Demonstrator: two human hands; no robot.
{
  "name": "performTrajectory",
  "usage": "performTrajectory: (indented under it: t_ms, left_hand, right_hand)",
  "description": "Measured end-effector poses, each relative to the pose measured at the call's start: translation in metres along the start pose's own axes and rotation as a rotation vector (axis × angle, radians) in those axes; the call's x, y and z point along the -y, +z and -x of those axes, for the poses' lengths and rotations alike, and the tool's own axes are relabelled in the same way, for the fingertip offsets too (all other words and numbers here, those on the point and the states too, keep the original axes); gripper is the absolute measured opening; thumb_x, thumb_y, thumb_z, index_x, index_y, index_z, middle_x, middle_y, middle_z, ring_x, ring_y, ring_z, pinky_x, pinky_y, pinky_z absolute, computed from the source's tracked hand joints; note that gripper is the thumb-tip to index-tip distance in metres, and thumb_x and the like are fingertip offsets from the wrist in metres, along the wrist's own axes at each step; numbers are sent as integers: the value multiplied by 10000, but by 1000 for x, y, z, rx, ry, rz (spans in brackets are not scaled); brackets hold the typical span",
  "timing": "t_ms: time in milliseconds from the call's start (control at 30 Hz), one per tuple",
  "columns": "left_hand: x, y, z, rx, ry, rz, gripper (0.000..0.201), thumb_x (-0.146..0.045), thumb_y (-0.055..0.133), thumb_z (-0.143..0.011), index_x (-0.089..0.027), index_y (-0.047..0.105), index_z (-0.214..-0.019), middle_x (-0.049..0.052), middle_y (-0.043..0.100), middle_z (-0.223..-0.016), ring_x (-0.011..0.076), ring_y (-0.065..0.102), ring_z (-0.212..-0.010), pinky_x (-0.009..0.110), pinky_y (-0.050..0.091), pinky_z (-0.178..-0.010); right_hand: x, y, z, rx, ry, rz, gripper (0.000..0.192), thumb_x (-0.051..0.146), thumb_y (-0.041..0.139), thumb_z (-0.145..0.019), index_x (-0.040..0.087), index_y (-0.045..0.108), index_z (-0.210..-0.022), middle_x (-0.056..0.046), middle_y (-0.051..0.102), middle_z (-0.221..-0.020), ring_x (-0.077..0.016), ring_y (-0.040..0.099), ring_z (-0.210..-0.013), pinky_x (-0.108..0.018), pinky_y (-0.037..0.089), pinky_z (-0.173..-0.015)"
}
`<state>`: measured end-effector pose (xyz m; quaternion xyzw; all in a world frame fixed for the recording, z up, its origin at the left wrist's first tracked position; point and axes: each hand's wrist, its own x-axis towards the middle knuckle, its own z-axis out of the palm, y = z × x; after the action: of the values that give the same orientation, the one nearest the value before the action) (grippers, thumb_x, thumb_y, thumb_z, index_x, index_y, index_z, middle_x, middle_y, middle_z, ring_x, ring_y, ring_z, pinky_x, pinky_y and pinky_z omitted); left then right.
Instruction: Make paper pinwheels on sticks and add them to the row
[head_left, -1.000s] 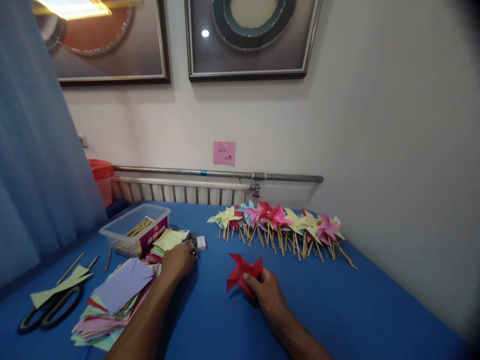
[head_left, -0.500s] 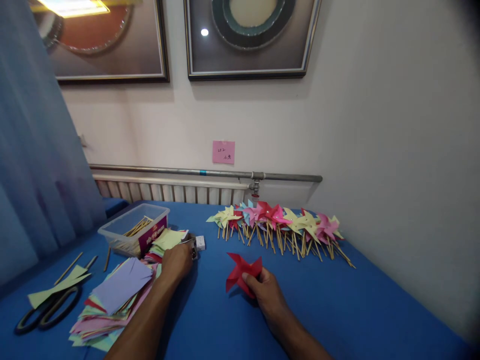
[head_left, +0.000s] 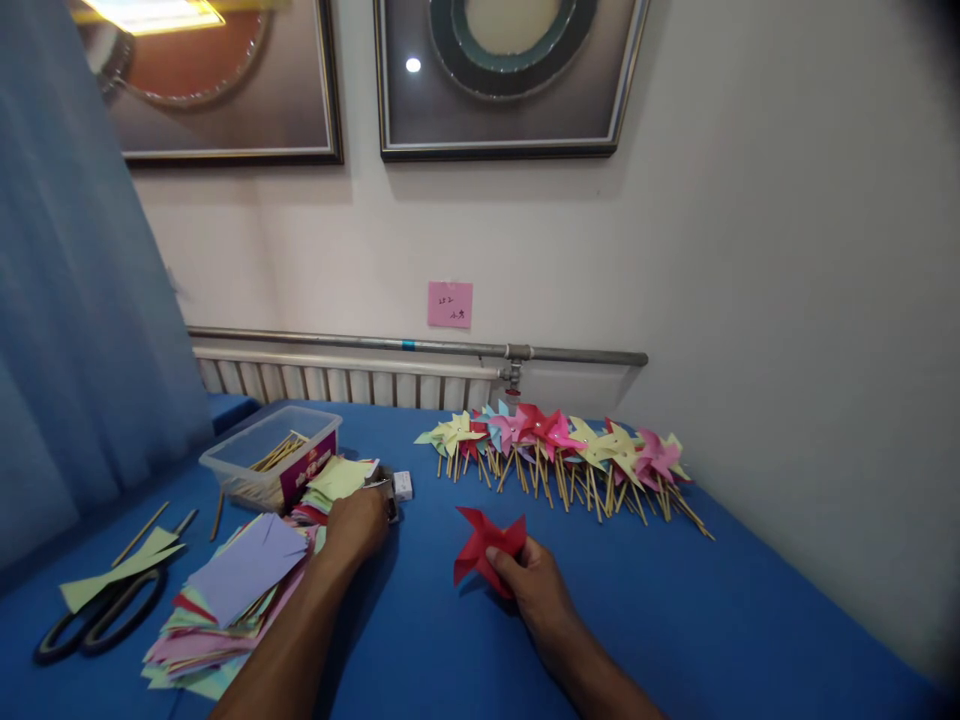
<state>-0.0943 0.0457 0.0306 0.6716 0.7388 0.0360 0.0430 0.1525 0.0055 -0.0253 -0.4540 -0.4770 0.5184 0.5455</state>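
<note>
Between the thumb and fingers of my right hand (head_left: 536,590) is a red paper pinwheel head (head_left: 487,550), its blades folded to the middle and no stick showing on it. My left hand (head_left: 358,525) reaches to a small clear container (head_left: 386,490) with dark contents, beside the paper stacks. Its fingertips are hidden at the container, so whether they grip anything does not show. A small white box (head_left: 403,486) stands against the container's right side. Under my left forearm lies a pile of cut coloured paper (head_left: 240,580), with a lilac sheet on top.
Finished pinwheels (head_left: 555,440) on sticks lie in a row at the back right. A clear plastic tub (head_left: 259,440) holds wooden sticks. Scissors (head_left: 124,605) lie at left under pale green paper strips (head_left: 127,570). A blue curtain (head_left: 90,330) hangs on the left.
The whole view has shifted very slightly. Both hands stay in nearly the same places, the right one still holding the red pinwheel head.
</note>
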Motion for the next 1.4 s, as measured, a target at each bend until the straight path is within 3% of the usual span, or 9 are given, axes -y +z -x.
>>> performTrajectory:
  t_ms: [233,567,767,1167,1400]
  left_hand:
    - [2,-3,-1,45,27,6,272,-265,508,-855,-241,751,-974,133,759,-1066,319,704,-1009,385,509,-798]
    - [-1,-1,2,18,19,-13,315,-215,432,-887,-190,737,-960,170,755,-1054,320,707,-1006,390,507,-812]
    - [0,-2,1,22,13,18,311,-330,461,-894,-204,740,-954,160,754,-1077,322,705,-1009,386,511,-804]
    - [-2,-3,2,15,-8,23,300,-251,460,-885,-185,746,-950,169,753,-1070,316,708,-1005,369,504,-794]
    - [-2,-4,2,24,0,38,273,-296,500,-881,-237,751,-971,124,761,-1063,297,709,-1008,349,506,-787]
  right_hand:
    - [0,-2,0,7,-6,11,335,441,788,-623,161,671,-763,12,609,-616,-115,461,-542,-244,371,-525]
    - [-3,-2,-1,-5,14,26,363,477,793,-595,172,642,-720,22,587,-591,-109,441,-527,-246,358,-516]
    - [-6,-4,-2,4,3,33,368,479,787,-625,161,655,-756,19,593,-603,-110,446,-530,-246,362,-519]
    - [2,0,2,0,18,-6,389,483,823,-596,168,637,-730,27,576,-600,-110,439,-532,-248,358,-523]
    - [-1,-1,0,-10,33,6,369,460,809,-606,169,613,-721,36,555,-584,-98,426,-510,-237,344,-495]
